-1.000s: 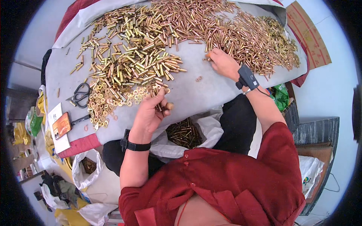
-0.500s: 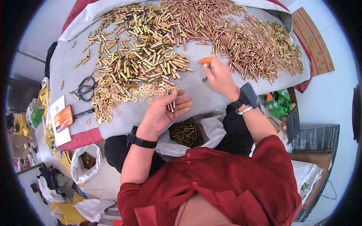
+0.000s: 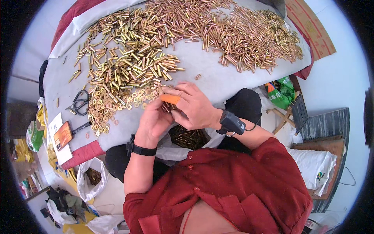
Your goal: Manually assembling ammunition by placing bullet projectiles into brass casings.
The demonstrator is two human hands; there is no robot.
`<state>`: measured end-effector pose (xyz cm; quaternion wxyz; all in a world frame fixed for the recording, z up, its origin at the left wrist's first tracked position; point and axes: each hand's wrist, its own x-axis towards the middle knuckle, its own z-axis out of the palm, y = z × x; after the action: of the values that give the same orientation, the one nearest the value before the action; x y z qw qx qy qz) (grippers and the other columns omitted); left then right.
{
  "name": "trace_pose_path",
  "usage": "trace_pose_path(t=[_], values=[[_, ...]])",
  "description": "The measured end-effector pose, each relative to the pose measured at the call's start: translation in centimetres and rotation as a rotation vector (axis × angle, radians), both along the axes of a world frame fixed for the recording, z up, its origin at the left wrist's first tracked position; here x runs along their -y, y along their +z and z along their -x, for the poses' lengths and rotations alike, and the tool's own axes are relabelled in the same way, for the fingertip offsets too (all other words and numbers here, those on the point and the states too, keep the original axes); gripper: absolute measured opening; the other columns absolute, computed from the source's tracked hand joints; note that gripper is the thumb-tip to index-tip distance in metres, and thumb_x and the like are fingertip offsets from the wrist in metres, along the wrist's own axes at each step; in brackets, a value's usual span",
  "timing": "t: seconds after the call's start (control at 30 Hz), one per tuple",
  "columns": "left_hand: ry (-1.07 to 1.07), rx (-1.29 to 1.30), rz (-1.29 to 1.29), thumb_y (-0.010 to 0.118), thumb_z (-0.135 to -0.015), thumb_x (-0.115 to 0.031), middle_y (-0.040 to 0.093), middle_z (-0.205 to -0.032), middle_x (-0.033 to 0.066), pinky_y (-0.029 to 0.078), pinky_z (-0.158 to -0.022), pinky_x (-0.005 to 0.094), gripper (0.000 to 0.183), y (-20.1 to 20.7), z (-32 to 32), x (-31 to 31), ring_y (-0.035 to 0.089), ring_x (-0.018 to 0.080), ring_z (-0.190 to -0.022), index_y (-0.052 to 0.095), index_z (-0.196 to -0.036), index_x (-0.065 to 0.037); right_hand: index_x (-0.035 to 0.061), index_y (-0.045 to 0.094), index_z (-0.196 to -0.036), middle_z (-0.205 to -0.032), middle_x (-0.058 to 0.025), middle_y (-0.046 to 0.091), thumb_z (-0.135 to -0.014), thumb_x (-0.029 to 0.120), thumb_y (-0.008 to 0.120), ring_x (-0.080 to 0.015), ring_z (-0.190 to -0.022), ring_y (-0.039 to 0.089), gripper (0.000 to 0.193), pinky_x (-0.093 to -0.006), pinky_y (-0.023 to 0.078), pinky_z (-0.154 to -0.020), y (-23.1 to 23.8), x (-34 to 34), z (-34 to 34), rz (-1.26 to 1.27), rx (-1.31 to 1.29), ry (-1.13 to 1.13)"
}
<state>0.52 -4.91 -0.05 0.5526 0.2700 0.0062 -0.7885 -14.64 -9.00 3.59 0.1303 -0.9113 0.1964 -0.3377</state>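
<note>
My left hand (image 3: 151, 120) is closed around several short copper-coloured metal rods (image 3: 167, 107) at the near edge of the cloth-covered table. Over them bends my right hand (image 3: 200, 107), an orange finger cot (image 3: 170, 98) on one finger, its fingertips pinching at the rods; fingers hide most of what they touch. Just beyond the hands lies a spread of brass-coloured flat washers (image 3: 102, 105). Behind these is a heap of wider brass-coloured tubes (image 3: 136, 64). A pile of slim copper-coloured rods (image 3: 241, 41) covers the far right of the table.
Black-handled scissors (image 3: 80, 102) and an orange phone (image 3: 63, 135) lie at the table's left. An open white sack (image 3: 212, 136) of dark metal pieces stands between my knees, another white sack (image 3: 92, 187) on the floor left. Two small rings (image 3: 198, 76) rest on the grey cloth.
My right hand has come left and nearer, from above the cloth by the rod pile to the rods in my left hand. My left fingers have closed from spread. The whole view has shifted slightly.
</note>
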Motion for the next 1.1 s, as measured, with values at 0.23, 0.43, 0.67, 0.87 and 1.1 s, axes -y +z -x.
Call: trace_pose_path(t=[0.23,0.43,0.67,0.87,1.1], values=[[0.000,-0.047,0.021,0.044,-0.093,-0.020,0.054,-0.115,0.0054,0.044,-0.093,0.0377,0.027,-0.1,-0.1,0.0,0.053,0.0200,-0.106,0.049,-0.117,-0.008,0.0077,0.051,-0.117,-0.127,-0.0064,0.049,-0.074,0.010,0.058,-0.0286,-0.117,0.044,0.043,-0.0493,0.029,-0.101,-1.2,-0.8,-0.4,0.089,-0.054,-0.066],[0.069,0.028,0.024,0.050,-0.091,-0.019,0.056,-0.106,0.0059,0.051,-0.079,0.0338,0.025,0.1,0.1,-0.1,0.056,0.0190,-0.097,0.050,-0.114,-0.009,0.0084,0.055,-0.109,-0.120,-0.0100,0.053,-0.069,0.011,0.060,-0.0307,-0.111,0.048,0.040,-0.0476,0.033,-0.097,1.4,-0.7,0.4,-0.115,0.061,-0.025],[-0.006,0.100,0.048,0.054,-0.089,-0.017,0.058,-0.091,0.0052,0.051,-0.066,0.0254,0.028,-0.1,-0.3,0.2,0.059,0.0183,-0.085,0.049,-0.114,-0.007,0.0054,0.056,-0.102,-0.094,-0.0145,0.052,-0.070,0.007,0.059,-0.0329,-0.092,0.050,0.032,-0.0392,0.042,-0.080,-1.5,9.9,10.6,0.101,-0.372,-0.542],[0.022,0.184,0.020,0.057,-0.088,-0.017,0.057,-0.090,0.0047,0.050,-0.066,0.0257,0.026,0.5,0.0,0.3,0.059,0.0182,-0.088,0.053,-0.111,-0.006,0.0062,0.056,-0.105,-0.091,-0.0158,0.049,-0.068,0.005,0.056,-0.0324,-0.091,0.049,0.037,-0.0392,0.041,-0.079,-1.8,13.0,12.6,-0.028,-0.619,-0.487],[0.052,0.150,0.000,0.058,-0.088,-0.022,0.059,-0.095,0.0063,0.052,-0.068,0.0283,0.024,0.9,-0.2,0.1,0.060,0.0222,-0.092,0.054,-0.108,-0.009,0.0037,0.053,-0.112,-0.093,-0.0174,0.047,-0.067,0.002,0.055,-0.0342,-0.089,0.048,0.045,-0.0396,0.041,-0.078,-1.2,14.4,13.2,-0.206,-0.630,-0.319]])
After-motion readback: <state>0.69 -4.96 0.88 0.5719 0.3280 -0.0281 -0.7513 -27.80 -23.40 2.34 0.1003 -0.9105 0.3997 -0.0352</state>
